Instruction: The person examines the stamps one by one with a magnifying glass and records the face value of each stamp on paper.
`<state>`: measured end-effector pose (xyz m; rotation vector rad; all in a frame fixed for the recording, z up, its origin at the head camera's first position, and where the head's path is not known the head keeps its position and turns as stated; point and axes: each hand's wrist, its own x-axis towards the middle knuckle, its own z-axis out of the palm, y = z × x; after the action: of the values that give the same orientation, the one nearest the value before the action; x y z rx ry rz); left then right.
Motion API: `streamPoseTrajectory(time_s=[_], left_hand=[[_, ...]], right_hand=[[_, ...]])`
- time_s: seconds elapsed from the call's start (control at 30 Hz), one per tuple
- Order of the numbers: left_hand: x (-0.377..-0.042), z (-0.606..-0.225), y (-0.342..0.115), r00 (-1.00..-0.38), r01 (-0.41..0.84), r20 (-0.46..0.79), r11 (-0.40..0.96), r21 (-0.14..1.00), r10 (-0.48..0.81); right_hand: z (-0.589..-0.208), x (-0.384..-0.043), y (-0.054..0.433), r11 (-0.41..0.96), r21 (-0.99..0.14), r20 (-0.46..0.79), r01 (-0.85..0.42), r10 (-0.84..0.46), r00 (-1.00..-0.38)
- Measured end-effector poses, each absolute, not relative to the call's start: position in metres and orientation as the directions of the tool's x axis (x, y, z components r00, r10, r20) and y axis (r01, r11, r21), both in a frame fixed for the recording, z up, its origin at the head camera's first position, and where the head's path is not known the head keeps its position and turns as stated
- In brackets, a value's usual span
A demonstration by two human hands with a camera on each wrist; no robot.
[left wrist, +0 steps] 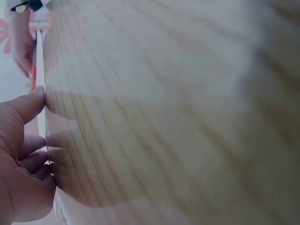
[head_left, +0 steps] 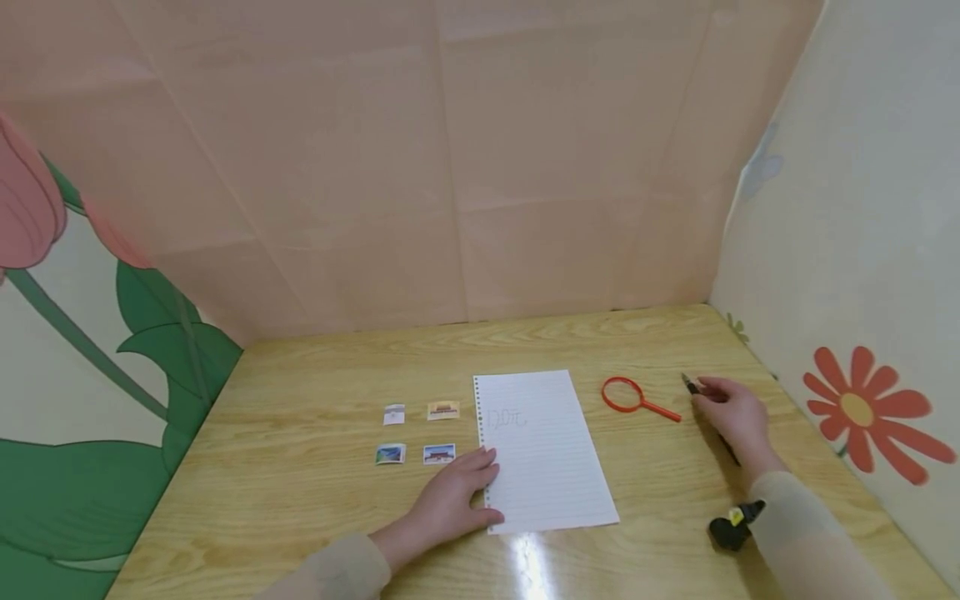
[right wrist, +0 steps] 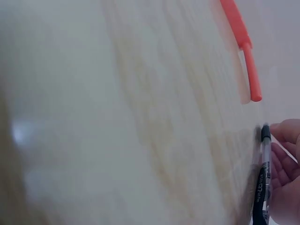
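Observation:
My left hand (head_left: 453, 496) rests on the lower left edge of a lined sheet of paper (head_left: 555, 467), its thumb and fingers spread over the punched margin. Faint handwriting (head_left: 506, 418) shows near the top left of the sheet. On the right of the table, my right hand (head_left: 737, 417) pinches a pen (head_left: 689, 384) low at the tabletop. In the right wrist view the pen (right wrist: 262, 183) shows a clear barrel and a black clip, with the fingers curled beside it. A red magnifying glass (head_left: 660, 410) lies between the paper and the right hand.
Left of the paper lie several small stamp-like pictures, among them a yellow one (head_left: 443, 410) and a blue one (head_left: 438, 454). The wooden table (head_left: 300, 500) ends at a pink backdrop (head_left: 450, 208). A wall with a red flower (head_left: 857, 408) stands on the right.

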<state>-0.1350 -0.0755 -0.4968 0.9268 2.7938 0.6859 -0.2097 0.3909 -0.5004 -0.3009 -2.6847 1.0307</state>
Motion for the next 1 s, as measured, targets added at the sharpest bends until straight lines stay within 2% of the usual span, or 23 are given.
streamPoseTrajectory(time_s=[0.17, 0.33, 0.5, 0.7, 1.0], left_hand=[[-0.135, -0.497, -0.075, -0.801, 0.551, 0.038, 0.71, 0.437, 0.598], [-0.136, -0.497, -0.075, -0.797, 0.564, 0.047, 0.714, 0.415, 0.602], [-0.136, -0.496, -0.075, -0.798, 0.563, 0.044, 0.719, 0.407, 0.601], [-0.135, -0.498, -0.076, -0.791, 0.574, 0.063, 0.703, 0.42, 0.608], [-0.136, -0.495, -0.084, -0.788, 0.587, 0.162, 0.643, 0.492, 0.595]], right_hand=[[-0.493, -0.208, 0.385, 0.703, -0.703, 0.149, 0.102, 0.287, -0.946], [-0.483, -0.207, 0.37, 0.697, -0.715, 0.23, -0.043, 0.176, -0.957], [-0.481, -0.205, 0.355, 0.692, -0.713, 0.211, -0.112, 0.059, -0.976], [-0.488, -0.207, 0.348, 0.71, -0.688, 0.178, -0.146, -0.03, -0.984], [-0.498, -0.208, 0.349, 0.73, -0.666, 0.169, -0.151, -0.049, -0.984]])
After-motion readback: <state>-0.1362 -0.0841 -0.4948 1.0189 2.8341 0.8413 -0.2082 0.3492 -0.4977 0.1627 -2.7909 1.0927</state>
